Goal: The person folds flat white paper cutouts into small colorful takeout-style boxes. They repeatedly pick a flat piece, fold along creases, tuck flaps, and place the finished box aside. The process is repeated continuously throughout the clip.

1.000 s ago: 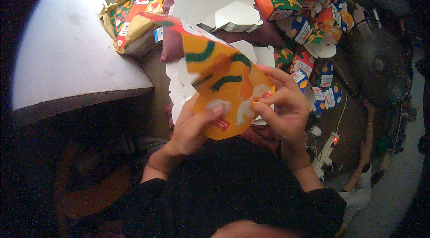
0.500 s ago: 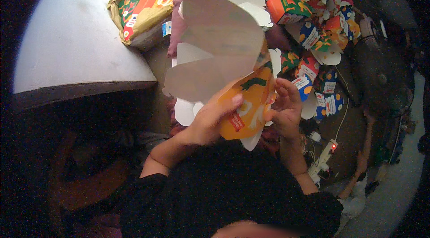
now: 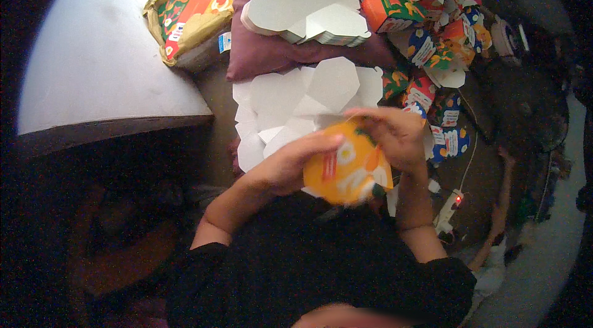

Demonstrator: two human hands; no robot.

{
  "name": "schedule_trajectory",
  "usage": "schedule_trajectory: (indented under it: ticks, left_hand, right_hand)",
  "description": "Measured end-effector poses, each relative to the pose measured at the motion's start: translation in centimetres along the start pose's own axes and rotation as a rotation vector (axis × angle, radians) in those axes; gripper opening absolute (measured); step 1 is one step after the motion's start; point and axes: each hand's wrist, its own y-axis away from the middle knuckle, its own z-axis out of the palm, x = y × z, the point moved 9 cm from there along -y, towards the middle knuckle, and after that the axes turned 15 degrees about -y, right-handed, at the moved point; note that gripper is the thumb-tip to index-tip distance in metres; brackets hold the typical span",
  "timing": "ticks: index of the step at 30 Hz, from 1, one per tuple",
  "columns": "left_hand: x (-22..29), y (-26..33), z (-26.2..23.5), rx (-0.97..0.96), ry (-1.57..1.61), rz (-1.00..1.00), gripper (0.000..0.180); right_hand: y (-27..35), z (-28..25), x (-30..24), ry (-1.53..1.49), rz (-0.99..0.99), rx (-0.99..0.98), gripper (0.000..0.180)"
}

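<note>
One held carton [image 3: 349,173], over seven other cartons [image 3: 395,12], two blank piles [image 3: 278,7] [image 3: 269,96], one pack [image 3: 193,12] and one power strip [image 3: 447,214] showed.

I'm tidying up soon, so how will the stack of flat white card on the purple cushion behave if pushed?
The stack would probably slide apart, as its edge shows many loose-looking layers. It may also tilt, since the purple cushion beneath looks soft. Single pieces are likely light and bendable, being thin.
</note>
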Motion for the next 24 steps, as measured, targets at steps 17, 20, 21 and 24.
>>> schedule_trajectory:
  ticks: [17,20,21,24]
  left_hand:
    - [-1.9,0.8,-1.1,0.109,-0.134,-0.152,0.049]
    - [-1.2,0.8,-0.5,0.065,-0.125,-0.064,0.05]
    - [-0.5,0.8,0.0,0.015,-0.109,0.027,0.05]
    - [-0.1,0.8,-0.9,0.078,-0.246,0.098,0.05]
  right_hand:
    - [3.0,-1.9,-4.8,0.283,-0.479,-0.007,0.018]
    - [3.1,-0.8,-5.1,0.404,-0.484,-0.045,0.022]
    - [3.1,-0.2,-4.9,0.475,-0.456,-0.056,0.025]
    - [3.1,-1.4,-2.3,0.018,-0.141,0.094,0.027]
